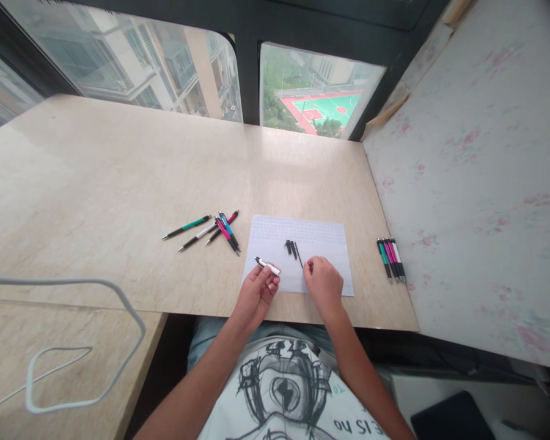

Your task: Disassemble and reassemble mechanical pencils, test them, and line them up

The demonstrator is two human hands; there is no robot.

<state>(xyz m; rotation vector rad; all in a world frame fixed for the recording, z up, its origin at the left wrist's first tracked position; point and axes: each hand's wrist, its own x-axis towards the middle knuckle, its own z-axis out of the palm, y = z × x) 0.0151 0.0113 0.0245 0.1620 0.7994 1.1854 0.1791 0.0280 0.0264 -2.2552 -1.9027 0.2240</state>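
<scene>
My left hand (258, 289) is closed around a white pen barrel (270, 267) with a black clip end, held above the left part of a sheet of paper (321, 245). My right hand (322, 283) is over the sheet's right side, its fingers pinched at the lower end of a thin black pen refill (298, 253). Beside the refill lie two short black pen parts, a thicker piece (288, 247) and a slimmer piece (294, 249). Lines of handwriting fill the upper part of the sheet.
Several pens lie loosely left of the paper, among them a green pen (186, 227) and a white pen (197, 237). A row of pens (392, 260) rests by the wallpapered wall (476, 201). A grey cable (131, 305) loops at left. Windows (321, 88) border the tabletop.
</scene>
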